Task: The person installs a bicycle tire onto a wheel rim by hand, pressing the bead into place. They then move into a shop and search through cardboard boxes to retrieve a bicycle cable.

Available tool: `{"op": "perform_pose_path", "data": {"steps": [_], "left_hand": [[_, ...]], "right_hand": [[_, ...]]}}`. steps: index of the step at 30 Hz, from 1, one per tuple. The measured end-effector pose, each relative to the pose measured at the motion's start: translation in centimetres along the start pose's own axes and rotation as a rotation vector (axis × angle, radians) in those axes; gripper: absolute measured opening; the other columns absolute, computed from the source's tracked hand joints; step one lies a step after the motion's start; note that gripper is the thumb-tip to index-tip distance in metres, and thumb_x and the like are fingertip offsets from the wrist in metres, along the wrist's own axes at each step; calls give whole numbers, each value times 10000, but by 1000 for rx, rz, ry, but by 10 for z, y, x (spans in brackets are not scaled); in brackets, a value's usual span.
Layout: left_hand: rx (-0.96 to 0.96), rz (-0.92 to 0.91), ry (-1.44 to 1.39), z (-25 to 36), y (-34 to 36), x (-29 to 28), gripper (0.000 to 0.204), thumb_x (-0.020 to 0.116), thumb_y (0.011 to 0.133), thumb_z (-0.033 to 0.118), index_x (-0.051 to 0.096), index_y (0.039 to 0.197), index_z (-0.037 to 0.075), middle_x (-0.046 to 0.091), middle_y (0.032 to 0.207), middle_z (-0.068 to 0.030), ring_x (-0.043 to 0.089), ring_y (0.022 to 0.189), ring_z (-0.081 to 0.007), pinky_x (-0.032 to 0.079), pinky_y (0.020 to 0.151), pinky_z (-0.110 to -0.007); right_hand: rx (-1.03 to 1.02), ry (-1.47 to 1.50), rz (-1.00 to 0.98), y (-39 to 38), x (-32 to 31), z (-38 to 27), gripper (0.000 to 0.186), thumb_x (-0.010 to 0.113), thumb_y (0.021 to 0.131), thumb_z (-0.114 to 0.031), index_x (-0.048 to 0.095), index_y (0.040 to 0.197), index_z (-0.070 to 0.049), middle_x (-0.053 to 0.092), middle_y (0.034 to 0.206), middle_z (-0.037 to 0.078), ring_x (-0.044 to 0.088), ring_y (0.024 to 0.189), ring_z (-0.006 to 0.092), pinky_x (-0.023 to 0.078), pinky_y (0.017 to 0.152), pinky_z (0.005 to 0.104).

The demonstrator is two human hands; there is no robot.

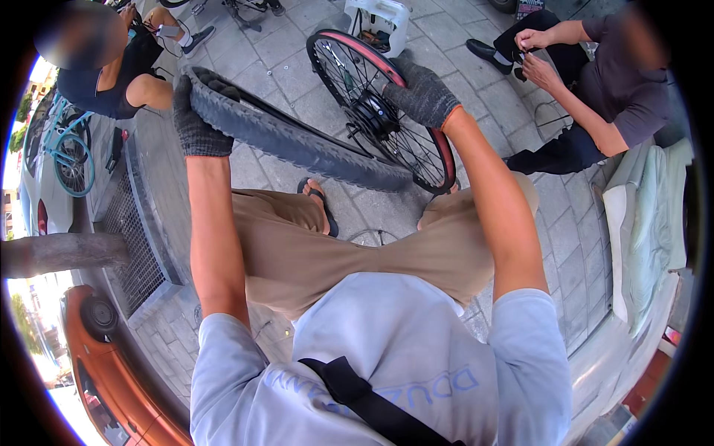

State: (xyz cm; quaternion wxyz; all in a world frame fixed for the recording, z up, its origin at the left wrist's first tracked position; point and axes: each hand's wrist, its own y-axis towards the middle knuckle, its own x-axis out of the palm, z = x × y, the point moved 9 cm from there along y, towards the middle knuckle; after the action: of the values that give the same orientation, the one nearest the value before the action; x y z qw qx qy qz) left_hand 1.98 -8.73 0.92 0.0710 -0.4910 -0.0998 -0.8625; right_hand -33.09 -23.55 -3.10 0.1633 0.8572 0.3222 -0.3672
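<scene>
My left hand (199, 119), in a dark grey knitted glove, is wrapped round the left end of a black knobby bicycle tire (297, 141). The tire slants down to the right, its far end by the lower rim of a spoked bicycle wheel (439, 145). That wheel stands tilted in front of me, with a red band round its rim and a large black hub (374, 115). At its upper right, my right hand (422, 95), gloved too, grips the rim. Whether tire and wheel touch at the bottom is hard to tell. My right fingertips are partly hidden.
A white plastic container (379, 26) with tools inside stands beyond the wheel. One person (625, 89) sits at the right, another (104, 74) at the far left. A tree trunk (67, 255) and metal grate (134, 245) lie left, near an orange car (111, 379).
</scene>
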Motion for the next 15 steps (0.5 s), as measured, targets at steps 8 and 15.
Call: {"op": "perform_pose_path", "data": {"steps": [8, 15], "left_hand": [[260, 138, 385, -77, -74, 107, 577, 726, 931, 302, 478, 1397, 70, 674, 971, -99, 680, 840, -263, 554, 770, -428], [-78, 267, 189, -160, -84, 46, 523, 743, 909, 362, 585, 1290, 40, 698, 1090, -185, 667, 1073, -406, 516, 979, -570]], "right_hand": [[-14, 95, 11, -16, 7, -15, 666, 679, 863, -402, 568, 1398, -21, 595, 1316, 339, 548, 1259, 481, 433, 1090, 517], [-111, -13, 88, -11, -4, -6, 582, 683, 912, -315, 553, 1385, -3, 672, 1185, 301, 644, 1120, 443, 492, 992, 472]]}}
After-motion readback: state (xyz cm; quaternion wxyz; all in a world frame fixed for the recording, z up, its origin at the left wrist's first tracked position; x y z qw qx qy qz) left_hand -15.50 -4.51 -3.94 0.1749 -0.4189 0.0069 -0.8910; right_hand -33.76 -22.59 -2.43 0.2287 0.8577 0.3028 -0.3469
